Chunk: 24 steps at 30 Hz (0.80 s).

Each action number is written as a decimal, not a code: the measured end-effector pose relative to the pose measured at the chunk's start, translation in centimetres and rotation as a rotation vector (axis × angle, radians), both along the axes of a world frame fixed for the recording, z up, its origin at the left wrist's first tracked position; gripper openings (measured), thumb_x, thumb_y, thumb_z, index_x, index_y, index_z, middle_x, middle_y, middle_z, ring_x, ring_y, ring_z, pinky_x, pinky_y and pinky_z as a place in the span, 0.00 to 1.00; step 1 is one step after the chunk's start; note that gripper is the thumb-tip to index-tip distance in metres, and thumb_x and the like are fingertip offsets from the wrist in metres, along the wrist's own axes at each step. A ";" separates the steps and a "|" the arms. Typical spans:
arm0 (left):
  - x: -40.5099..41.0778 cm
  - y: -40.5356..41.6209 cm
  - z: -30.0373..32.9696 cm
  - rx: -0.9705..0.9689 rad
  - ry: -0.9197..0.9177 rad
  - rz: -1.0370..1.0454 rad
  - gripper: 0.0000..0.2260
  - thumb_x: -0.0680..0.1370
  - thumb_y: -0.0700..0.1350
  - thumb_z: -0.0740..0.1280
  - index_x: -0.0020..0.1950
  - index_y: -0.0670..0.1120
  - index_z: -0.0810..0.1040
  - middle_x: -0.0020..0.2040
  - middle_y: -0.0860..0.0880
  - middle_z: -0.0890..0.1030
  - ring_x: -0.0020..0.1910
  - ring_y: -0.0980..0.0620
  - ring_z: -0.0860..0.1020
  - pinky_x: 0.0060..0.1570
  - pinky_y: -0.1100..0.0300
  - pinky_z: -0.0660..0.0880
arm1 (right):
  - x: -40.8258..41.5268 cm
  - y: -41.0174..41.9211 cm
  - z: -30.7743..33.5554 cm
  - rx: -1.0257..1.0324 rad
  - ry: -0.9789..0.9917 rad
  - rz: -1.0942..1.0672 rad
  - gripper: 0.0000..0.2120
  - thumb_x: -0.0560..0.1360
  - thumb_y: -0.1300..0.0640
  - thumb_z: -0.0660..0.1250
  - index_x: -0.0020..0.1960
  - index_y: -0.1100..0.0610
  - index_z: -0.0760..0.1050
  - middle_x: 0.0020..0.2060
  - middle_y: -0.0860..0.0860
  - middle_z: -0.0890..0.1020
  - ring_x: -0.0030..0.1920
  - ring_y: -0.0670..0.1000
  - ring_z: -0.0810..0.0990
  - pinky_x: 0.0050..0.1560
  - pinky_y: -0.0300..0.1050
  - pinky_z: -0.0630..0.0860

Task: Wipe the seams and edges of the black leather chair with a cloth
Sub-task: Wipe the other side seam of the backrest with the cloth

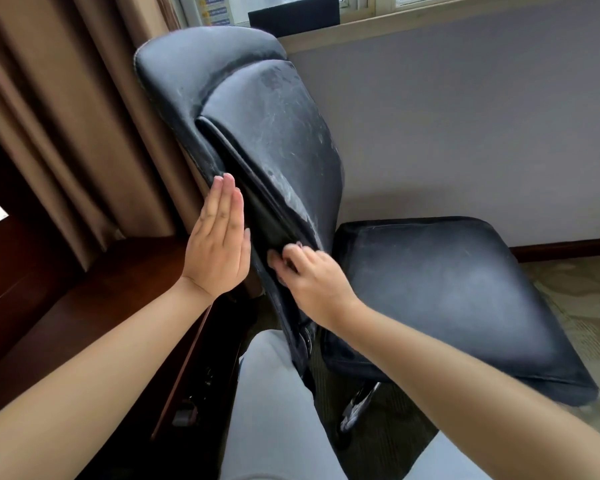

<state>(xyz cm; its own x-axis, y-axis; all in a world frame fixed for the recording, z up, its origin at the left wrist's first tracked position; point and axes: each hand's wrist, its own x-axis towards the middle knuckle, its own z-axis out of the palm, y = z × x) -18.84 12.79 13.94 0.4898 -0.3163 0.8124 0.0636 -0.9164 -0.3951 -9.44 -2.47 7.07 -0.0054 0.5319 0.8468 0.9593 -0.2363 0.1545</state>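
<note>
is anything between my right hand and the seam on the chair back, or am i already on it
Nothing visible stands between them. The right hand is already at the side seam of the black chair back, fingers curled into the fold. No cloth shows clearly. The left hand lies flat against the back's edge.

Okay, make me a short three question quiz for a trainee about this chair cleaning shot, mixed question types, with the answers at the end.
1. True or false: the left hand lies flat, fingers straight, against the side edge of the chair backrest.
2. Multiple choice: where are the right hand fingers working? A) on the seat cushion B) in the seam along the backrest's side C) on the curtain
3. Fill in: the leather's surface shows pale, ______ smudges.

Key: 1 true; 2 B; 3 dusty. No cloth can be made out clearly in the right hand's curled fingers.
</note>
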 end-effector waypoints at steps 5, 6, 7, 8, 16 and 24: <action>0.6 0.4 -0.7 0.005 0.007 0.194 0.26 0.81 0.42 0.57 0.74 0.32 0.53 0.73 0.33 0.57 0.77 0.45 0.41 0.75 0.48 0.52 | -0.6 0.2 -3.1 -0.162 -0.046 -0.143 0.11 0.68 0.64 0.68 0.50 0.61 0.82 0.40 0.52 0.79 0.31 0.49 0.73 0.29 0.40 0.68; 0.8 0.5 -0.9 0.017 0.000 0.224 0.26 0.81 0.43 0.57 0.74 0.33 0.54 0.73 0.34 0.56 0.77 0.45 0.40 0.75 0.48 0.51 | -0.6 0.4 -3.0 -0.147 -0.047 -0.143 0.10 0.68 0.64 0.69 0.48 0.60 0.82 0.39 0.52 0.79 0.30 0.49 0.72 0.29 0.41 0.67; 0.9 0.5 -1.0 0.027 -0.010 0.240 0.26 0.81 0.43 0.56 0.74 0.33 0.53 0.74 0.35 0.55 0.77 0.45 0.40 0.75 0.49 0.49 | -0.5 0.5 -2.7 -0.121 -0.042 -0.127 0.08 0.69 0.63 0.70 0.47 0.60 0.82 0.39 0.53 0.78 0.29 0.49 0.71 0.29 0.41 0.66; 1.0 0.6 -1.1 0.040 -0.018 0.248 0.27 0.81 0.43 0.56 0.75 0.33 0.51 0.74 0.35 0.54 0.77 0.45 0.39 0.75 0.49 0.48 | -0.4 0.5 -2.3 -0.081 -0.031 -0.101 0.06 0.70 0.63 0.70 0.47 0.59 0.82 0.38 0.53 0.78 0.29 0.50 0.71 0.29 0.42 0.66; 1.4 0.5 -1.5 0.085 -0.043 0.338 0.28 0.82 0.45 0.54 0.77 0.35 0.48 0.74 0.37 0.54 0.75 0.38 0.50 0.75 0.48 0.48 | -0.4 2.0 -2.6 0.016 0.059 -0.077 0.14 0.74 0.64 0.67 0.59 0.62 0.78 0.42 0.54 0.79 0.33 0.52 0.74 0.30 0.44 0.70; 1.9 1.2 -1.7 0.364 0.045 0.425 0.27 0.83 0.50 0.51 0.77 0.38 0.50 0.76 0.42 0.54 0.76 0.44 0.49 0.75 0.47 0.42 | -0.2 0.2 -6.2 -0.324 -0.047 -0.153 0.19 0.62 0.59 0.76 0.53 0.58 0.82 0.40 0.51 0.80 0.31 0.48 0.74 0.27 0.39 0.69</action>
